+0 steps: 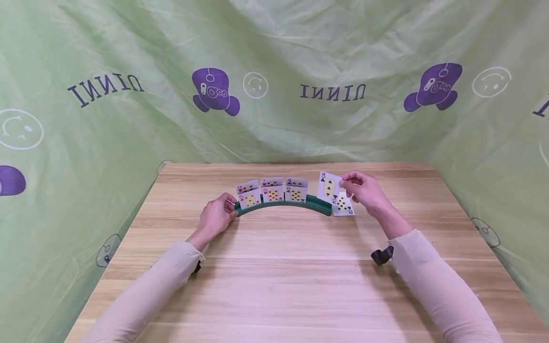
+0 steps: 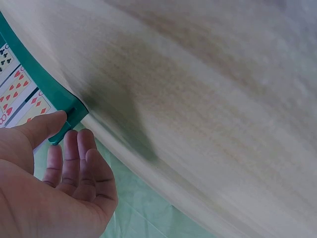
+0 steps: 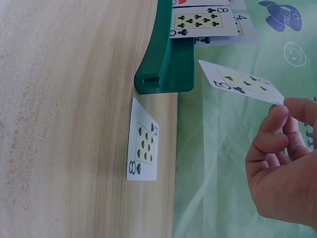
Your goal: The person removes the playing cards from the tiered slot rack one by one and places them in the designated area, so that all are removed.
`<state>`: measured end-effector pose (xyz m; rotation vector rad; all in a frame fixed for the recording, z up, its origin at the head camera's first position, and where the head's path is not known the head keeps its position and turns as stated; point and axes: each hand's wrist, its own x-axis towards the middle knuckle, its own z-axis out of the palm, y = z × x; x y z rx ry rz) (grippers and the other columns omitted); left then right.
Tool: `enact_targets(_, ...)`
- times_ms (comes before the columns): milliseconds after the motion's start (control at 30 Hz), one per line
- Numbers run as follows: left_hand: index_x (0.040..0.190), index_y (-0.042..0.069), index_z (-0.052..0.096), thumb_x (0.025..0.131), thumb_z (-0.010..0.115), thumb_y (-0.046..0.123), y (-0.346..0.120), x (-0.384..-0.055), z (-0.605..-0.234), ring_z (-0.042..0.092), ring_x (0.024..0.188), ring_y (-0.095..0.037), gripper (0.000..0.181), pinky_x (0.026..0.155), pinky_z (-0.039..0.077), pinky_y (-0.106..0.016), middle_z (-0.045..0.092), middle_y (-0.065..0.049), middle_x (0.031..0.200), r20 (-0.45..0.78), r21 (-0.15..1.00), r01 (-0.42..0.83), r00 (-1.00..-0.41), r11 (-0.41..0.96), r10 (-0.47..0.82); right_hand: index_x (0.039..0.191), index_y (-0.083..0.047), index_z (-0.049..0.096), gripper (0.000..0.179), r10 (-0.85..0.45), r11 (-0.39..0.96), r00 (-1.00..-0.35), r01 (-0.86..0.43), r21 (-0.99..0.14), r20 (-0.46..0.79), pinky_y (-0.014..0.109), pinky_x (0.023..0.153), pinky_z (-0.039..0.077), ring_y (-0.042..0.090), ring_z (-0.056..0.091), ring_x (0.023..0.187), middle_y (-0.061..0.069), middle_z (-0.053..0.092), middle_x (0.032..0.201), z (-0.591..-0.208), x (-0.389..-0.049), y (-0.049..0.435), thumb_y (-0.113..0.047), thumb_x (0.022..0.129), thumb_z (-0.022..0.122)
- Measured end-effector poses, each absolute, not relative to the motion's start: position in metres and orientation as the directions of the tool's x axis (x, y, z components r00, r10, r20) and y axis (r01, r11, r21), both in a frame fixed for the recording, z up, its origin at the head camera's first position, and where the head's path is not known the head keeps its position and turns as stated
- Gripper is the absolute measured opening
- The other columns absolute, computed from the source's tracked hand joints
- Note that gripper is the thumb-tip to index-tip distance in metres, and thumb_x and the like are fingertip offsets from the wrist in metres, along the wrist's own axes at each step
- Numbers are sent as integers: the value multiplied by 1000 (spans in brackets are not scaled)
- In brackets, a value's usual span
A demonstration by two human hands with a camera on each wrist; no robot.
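Note:
A curved green card holder (image 1: 318, 205) stands on the table with playing cards upright in two rows. Its front row shows a five of diamonds (image 1: 249, 199), an eight of hearts (image 1: 273, 194) and an eight of clubs (image 3: 204, 22). My left hand (image 1: 217, 212) grips the holder's left end, thumb on one side and fingers under the other. By one corner, my right hand (image 1: 364, 191) pinches a three of clubs (image 1: 329, 187) between thumb and index finger, above the holder's bare right end. An eight of spades (image 3: 143, 148) lies face up on the table beside that end.
Behind the front row stand a nine (image 1: 247, 186), a seven (image 1: 272, 182) and a four (image 1: 297, 182), partly covered. The wooden table (image 1: 274, 281) ends a little beyond the holder. A green printed curtain (image 1: 274, 128) hangs behind and at both sides.

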<state>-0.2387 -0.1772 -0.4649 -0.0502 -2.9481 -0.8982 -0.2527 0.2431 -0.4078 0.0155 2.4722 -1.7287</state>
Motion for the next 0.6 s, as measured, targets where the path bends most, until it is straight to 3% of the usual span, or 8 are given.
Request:
enact_targets(200, 107, 16, 64, 83, 78, 14, -177, -238, -466, 68, 85, -18, 27, 72, 46, -36, 73, -2, 97, 64, 556, 46, -998, 830, 12, 116, -9, 55, 20, -53, 329, -990, 102, -939, -127, 21, 59, 41, 8, 53, 70, 4, 62, 94, -409, -254, 247, -20, 99, 59)
enact_targets(600, 107, 16, 63, 84, 78, 14, -176, -238, -463, 68, 86, -18, 27, 73, 46, -35, 73, -2, 97, 59, 549, 40, -998, 835, 9, 120, -9, 54, 22, -38, 309, -990, 119, -943, -137, 20, 60, 42, 6, 52, 69, -11, 64, 89, -411, -257, 256, -20, 101, 58)
